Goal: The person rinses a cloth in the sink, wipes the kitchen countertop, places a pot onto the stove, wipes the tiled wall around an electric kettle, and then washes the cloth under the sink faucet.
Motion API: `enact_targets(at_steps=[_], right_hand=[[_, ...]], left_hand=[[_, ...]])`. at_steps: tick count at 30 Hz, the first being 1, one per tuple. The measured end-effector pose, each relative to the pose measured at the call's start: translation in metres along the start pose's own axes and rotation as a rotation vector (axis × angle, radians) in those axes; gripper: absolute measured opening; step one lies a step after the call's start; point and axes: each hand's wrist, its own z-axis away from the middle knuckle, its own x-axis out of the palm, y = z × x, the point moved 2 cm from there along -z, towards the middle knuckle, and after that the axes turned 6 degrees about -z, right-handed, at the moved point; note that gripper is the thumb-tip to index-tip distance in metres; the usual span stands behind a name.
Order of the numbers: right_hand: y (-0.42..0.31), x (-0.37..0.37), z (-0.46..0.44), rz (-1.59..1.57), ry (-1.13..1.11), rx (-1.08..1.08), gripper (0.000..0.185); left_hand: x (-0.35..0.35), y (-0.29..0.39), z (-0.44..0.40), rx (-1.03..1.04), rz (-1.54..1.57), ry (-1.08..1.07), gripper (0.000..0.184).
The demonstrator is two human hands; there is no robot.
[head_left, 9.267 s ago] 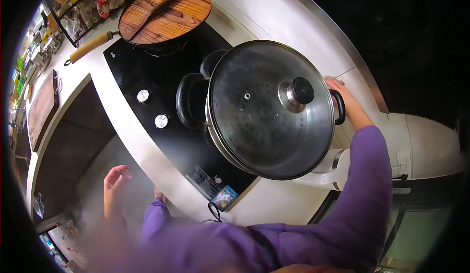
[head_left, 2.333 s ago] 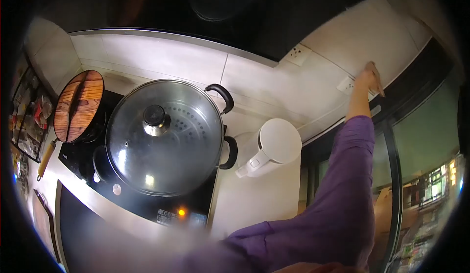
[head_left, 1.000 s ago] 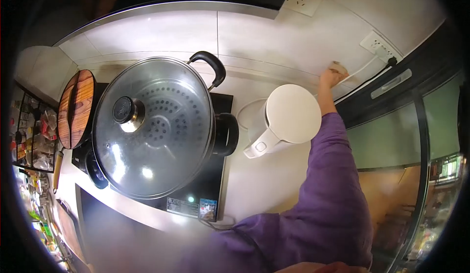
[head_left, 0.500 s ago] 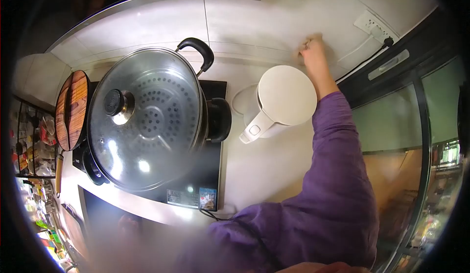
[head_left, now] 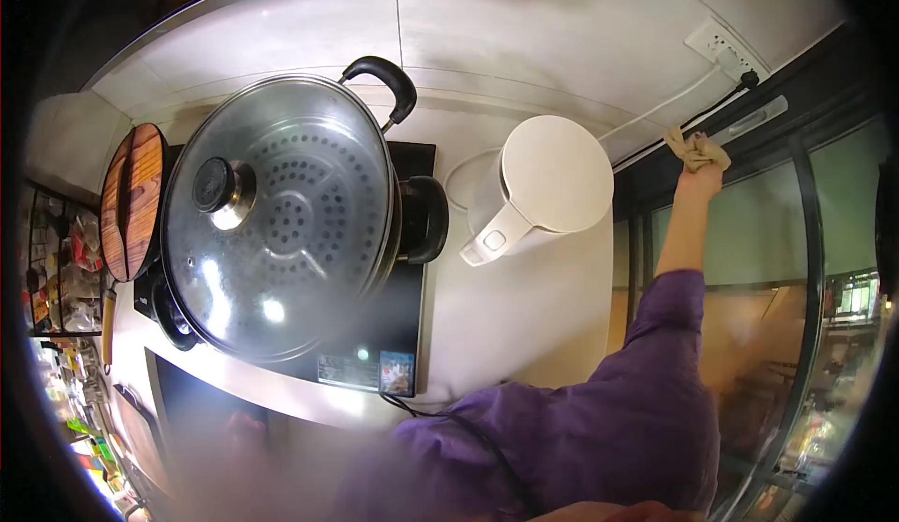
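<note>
My right hand [head_left: 700,177] is closed around a crumpled tan cloth [head_left: 698,150], at the dark window frame on the right. A purple sleeve covers that arm up to the wrist. The cloth seems to touch the frame near the cords. To the left of this arm, a cream electric kettle [head_left: 558,174] stands on the white counter, its handle pointing down and left. I do not see my left hand; the lower left of the picture is blurred.
A large steamer pot with a glass lid [head_left: 286,213] sits on a black induction cooktop [head_left: 407,321]. A wood-lidded pan [head_left: 133,202] is beside it. A wall socket [head_left: 723,49] holds plugs with a white and a black cord. Glass panes [head_left: 749,232] line the right side.
My right hand has moved from the wall behind the kettle rightwards to the window frame, carrying the cloth. The view has shifted slightly. The kettle and pot stay on the counter and cooktop.
</note>
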Motion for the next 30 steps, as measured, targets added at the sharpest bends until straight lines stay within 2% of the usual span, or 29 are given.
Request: enact_targets(at_steps=[1, 4, 6, 7, 8, 9, 10, 11, 14, 16, 18, 20, 22, 23, 25, 27, 28, 30], right_hand=[[0.014, -0.026, -0.039, 0.122, -0.09, -0.105, 0.026], [0.053, -0.009, -0.081, 0.232, -0.296, -0.305, 0.028], [0.096, 0.019, -0.072, 0.687, -0.133, -0.54, 0.03], [0.114, 0.024, -0.063, 0.682, -0.133, -0.534, 0.03], [0.127, 0.026, -0.055, 0.94, -0.05, -0.926, 0.032], [0.142, 0.027, -0.045, 1.186, 0.199, -1.319, 0.034], [0.159, 0.015, -0.044, 1.201, 0.153, -1.202, 0.035], [0.175, -0.01, -0.054, 1.217, 0.085, -0.982, 0.036], [0.232, -0.101, -0.151, 1.075, -0.133, 0.008, 0.039], [0.214, -0.08, -0.114, 0.493, -0.023, 0.287, 0.041], [0.185, -0.051, -0.083, 1.879, -0.806, -0.802, 0.013], [0.202, -0.002, -0.029, 2.241, -0.417, -0.465, 0.016], [0.213, 0.006, -0.014, 1.392, -0.11, -0.437, 0.057], [0.22, 0.022, 0.005, 1.918, -0.285, -0.464, 0.063], [0.232, 0.029, 0.033, 2.445, -0.475, -0.438, 0.069], [0.233, 0.031, 0.041, 1.673, 0.007, -0.629, 0.069], [0.236, 0.032, 0.039, 1.67, 0.015, -0.625, 0.069], [0.239, 0.029, 0.037, 1.576, -0.01, -0.658, 0.066]], left_hand=[[0.011, 0.008, 0.001, 0.041, -0.023, 0.012, 0.041], [0.004, 0.008, -0.003, 0.009, -0.007, 0.045, 0.043], [-0.041, -0.018, -0.011, -0.136, 0.09, 0.01, 0.045], [-0.04, -0.017, -0.011, -0.132, 0.085, 0.015, 0.045], [-0.037, -0.017, -0.011, -0.109, 0.056, -0.025, 0.045], [-0.034, -0.016, -0.011, -0.086, 0.026, -0.067, 0.045], [-0.03, -0.015, -0.012, -0.084, 0.021, -0.066, 0.045], [-0.026, -0.013, -0.011, -0.103, 0.014, -0.045, 0.045], [-0.022, -0.012, -0.012, -0.117, 0.015, -0.031, 0.045], [-0.024, -0.006, -0.012, -0.114, 0.008, -0.037, 0.045], [-0.027, -0.004, -0.011, -0.149, -0.022, 0.01, 0.045], [-0.048, -0.019, -0.014, -0.195, -0.052, 0.025, 0.045], [-0.053, -0.031, -0.02, -0.235, -0.091, 0.039, 0.045], [-0.05, -0.033, -0.023, -0.222, -0.108, 0.01, 0.045], [-0.043, -0.028, -0.032, -0.235, -0.112, -0.097, 0.046], [-0.047, -0.04, -0.039, -0.161, -0.125, -0.128, 0.046], [-0.043, -0.039, -0.043, -0.091, -0.132, -0.149, 0.047], [-0.039, -0.035, -0.045, -0.137, -0.098, -0.157, 0.048]])
